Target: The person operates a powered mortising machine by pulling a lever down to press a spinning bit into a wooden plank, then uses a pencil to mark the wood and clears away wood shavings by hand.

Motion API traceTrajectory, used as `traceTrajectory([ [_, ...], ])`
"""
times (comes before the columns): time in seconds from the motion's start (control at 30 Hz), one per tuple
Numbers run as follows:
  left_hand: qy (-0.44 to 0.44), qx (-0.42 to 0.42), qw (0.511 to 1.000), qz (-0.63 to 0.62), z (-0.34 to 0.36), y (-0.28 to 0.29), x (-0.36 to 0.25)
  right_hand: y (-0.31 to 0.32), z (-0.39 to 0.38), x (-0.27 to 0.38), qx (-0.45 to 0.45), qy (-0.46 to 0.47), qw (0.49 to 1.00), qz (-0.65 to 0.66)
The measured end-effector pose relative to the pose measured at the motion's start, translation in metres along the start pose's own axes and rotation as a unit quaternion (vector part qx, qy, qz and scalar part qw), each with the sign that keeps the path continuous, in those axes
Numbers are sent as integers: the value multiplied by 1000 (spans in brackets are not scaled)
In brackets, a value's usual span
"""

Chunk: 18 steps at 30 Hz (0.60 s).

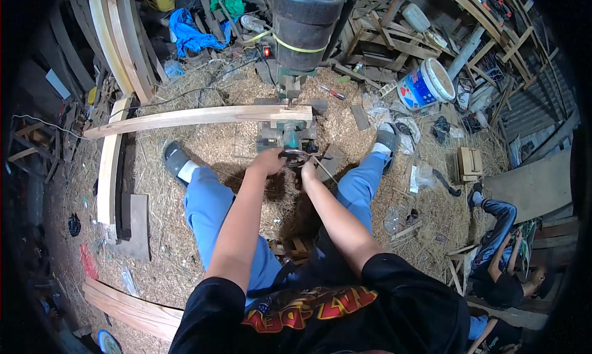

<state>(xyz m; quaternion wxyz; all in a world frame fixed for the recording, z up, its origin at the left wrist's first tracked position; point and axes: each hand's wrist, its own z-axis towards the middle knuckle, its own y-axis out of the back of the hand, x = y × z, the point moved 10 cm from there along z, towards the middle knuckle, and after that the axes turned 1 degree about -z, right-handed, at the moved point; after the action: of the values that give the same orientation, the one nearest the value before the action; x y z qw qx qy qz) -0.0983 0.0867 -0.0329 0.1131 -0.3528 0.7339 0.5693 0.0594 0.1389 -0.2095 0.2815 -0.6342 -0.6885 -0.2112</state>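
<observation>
In front of me stands a green woodworking machine [291, 135] with a large dark motor [303, 52] on top. A long pale wooden beam [203, 116] lies across its clamp, its right end under the machine's tool head. My left hand [269, 162] is closed round the left side of a dark round handwheel [295, 157] on the near side of the machine. My right hand [309, 172] grips the wheel's right side, its fingers partly hidden. A thin stick or rod [325, 168] slants down just beside the right hand.
Wood shavings [240, 144] cover the floor around my feet. The beam's left part crosses another timber [110, 169]. A screwdriver [331, 92] lies behind the machine, with a white bucket [425, 86] to the right. A person [502, 274] sits at far right. A cable [191, 92] runs behind the beam.
</observation>
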Motion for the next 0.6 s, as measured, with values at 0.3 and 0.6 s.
traceTrajectory([
  [0.3, -19, 22, 998, 54, 9, -6, -16, 14, 8, -12, 88, -89, 991, -47],
  [0.6, -32, -3, 997, 71, 10, -16, -11, 13, -27, 21, 112, -30, 991, -65],
])
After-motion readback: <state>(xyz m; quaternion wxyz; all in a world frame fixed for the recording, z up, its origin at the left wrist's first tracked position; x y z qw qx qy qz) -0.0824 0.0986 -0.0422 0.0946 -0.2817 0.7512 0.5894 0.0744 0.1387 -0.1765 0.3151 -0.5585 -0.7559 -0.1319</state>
